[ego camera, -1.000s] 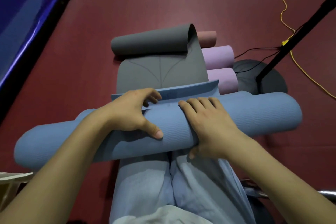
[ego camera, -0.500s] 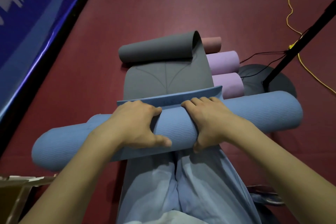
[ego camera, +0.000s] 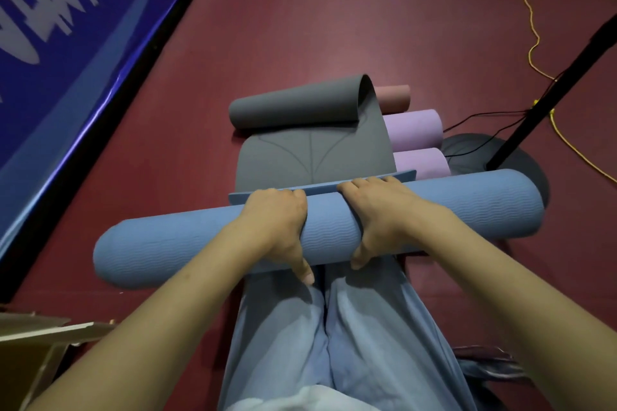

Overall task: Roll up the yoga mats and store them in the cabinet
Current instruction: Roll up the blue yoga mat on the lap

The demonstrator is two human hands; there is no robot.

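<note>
Two hands on one rolled blue textured foam yoga mat (ego camera: 434, 207), lying across the knees. Left hand (ego camera: 277, 223) and right hand (ego camera: 384, 213) each wrap it, fingers over the top, thumbs underneath. Beyond it: one grey rubber mat (ego camera: 314, 150), part-unrolled on the maroon floor (ego camera: 300, 27). Beside that, two lilac rolled mats (ego camera: 414, 125) and one pink rolled mat (ego camera: 392, 97).
</note>
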